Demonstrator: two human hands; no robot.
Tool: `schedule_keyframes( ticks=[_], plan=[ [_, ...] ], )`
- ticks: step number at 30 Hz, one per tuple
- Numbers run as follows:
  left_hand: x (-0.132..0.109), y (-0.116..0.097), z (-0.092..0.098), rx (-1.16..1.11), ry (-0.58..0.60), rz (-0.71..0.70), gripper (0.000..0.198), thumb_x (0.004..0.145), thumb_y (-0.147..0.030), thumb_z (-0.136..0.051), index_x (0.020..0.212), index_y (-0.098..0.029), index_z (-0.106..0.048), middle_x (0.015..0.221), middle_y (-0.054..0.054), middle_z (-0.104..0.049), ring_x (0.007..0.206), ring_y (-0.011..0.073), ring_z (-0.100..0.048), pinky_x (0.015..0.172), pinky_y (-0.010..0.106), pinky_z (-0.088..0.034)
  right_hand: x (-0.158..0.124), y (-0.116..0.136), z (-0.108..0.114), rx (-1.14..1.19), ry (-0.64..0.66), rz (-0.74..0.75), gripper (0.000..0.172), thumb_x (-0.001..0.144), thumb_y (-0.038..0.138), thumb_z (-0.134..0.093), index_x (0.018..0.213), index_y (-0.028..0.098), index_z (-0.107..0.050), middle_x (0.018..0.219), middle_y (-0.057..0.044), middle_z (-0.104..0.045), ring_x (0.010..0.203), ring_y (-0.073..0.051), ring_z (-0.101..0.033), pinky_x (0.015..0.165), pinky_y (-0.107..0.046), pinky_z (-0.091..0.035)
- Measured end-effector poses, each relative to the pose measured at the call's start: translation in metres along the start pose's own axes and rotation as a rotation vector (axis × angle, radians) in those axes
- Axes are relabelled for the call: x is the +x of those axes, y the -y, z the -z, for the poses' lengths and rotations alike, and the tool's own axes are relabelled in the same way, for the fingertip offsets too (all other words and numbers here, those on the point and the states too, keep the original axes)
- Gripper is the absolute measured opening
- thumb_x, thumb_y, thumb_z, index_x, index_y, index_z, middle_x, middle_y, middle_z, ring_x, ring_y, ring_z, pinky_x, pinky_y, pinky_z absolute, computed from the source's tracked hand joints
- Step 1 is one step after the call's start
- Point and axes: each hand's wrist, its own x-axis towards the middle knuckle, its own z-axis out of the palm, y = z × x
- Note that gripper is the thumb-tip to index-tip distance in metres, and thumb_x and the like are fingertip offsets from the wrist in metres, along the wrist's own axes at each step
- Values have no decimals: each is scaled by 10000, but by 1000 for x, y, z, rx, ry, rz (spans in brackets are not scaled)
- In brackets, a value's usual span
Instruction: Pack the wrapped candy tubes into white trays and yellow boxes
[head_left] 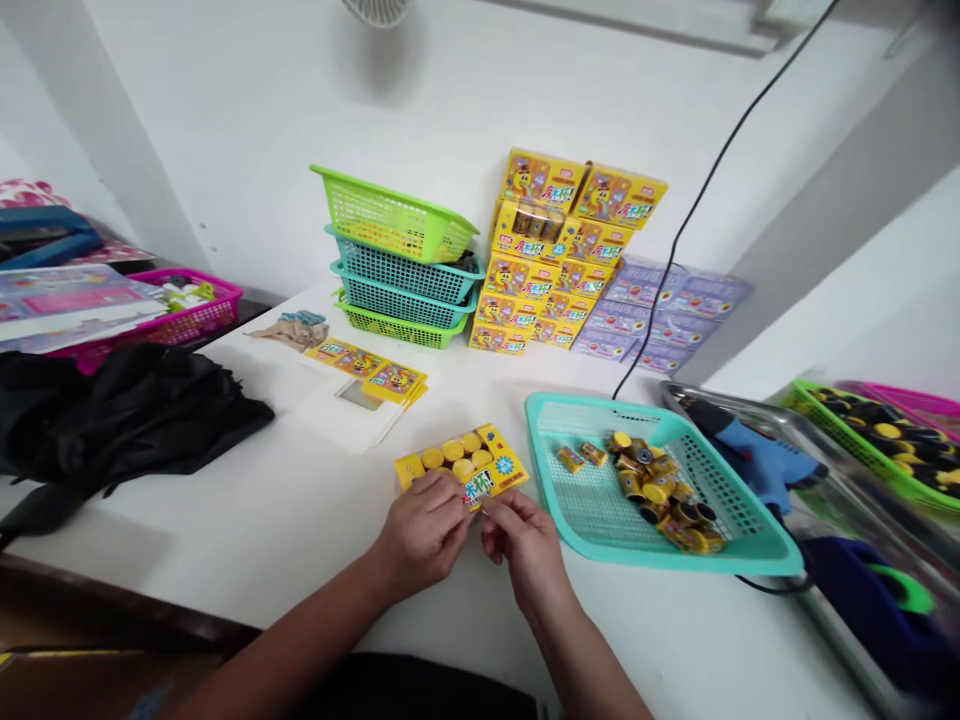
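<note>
A yellow printed box [501, 450] lies on the white table in front of me, with several yellow-capped small cylinders [452, 449] showing through its window. My left hand [429, 522] is closed at the box's near edge, its fingertips pinched together. Just to the right, my right hand [525, 540] has thumb and forefinger pinched by the same edge. Whatever sits between the fingers is too small or too hidden to make out. Nearest my right hand is a turquoise basket [570, 510] holding loose yellow and black cylinders [656, 490].
Stacked yellow boxes [517, 275] and purple boxes [664, 310] stand against the wall beside piled green and turquoise baskets [405, 280]. Flat yellow cards [394, 380] lie behind the box. A black cloth or bag [150, 410] is at left; a blue tool [765, 460] rests on a metal tray at right.
</note>
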Motion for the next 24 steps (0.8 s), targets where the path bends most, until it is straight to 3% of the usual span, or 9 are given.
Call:
schedule_keyframes(
  ticks=[6, 10, 20, 24],
  plan=[
    [2, -3, 1, 7, -5, 1, 133, 848, -30, -557, 809, -157, -560, 817, 77, -634, 860, 208, -595, 785, 365, -505, 2, 1, -6, 8, -94, -70, 339, 607, 410, -743, 578, 171, -504, 444, 46, -507, 329, -68, -405, 338, -191, -235],
    [1, -5, 3, 56, 8, -1, 135, 859, -49, -553, 947, -146, -587, 897, 101, -652, 876, 221, -584, 772, 368, -498, 3, 2, -9, 36, -104, -90, 313, 598, 400, -734, 595, 169, -523, 427, 56, -482, 318, -70, -393, 322, -190, -225],
    [0, -3, 3, 80, 60, 35, 183, 885, -103, -525, 1030, -138, -630, 909, 100, -637, 867, 217, -567, 784, 365, -485, 3, -10, 10, 115, 65, -97, 382, 608, 436, -814, 627, 143, -572, 492, 29, -548, 359, -68, -449, 364, -194, -277],
    [4, -9, 6, 100, 116, 47, 201, 904, -168, -499, 1016, -150, -665, 851, 82, -622, 828, 210, -560, 748, 351, -483, 2, -10, 11, 86, 69, -100, 397, 579, 446, -827, 660, 140, -588, 511, 27, -566, 361, -70, -460, 360, -189, -279]
  ],
)
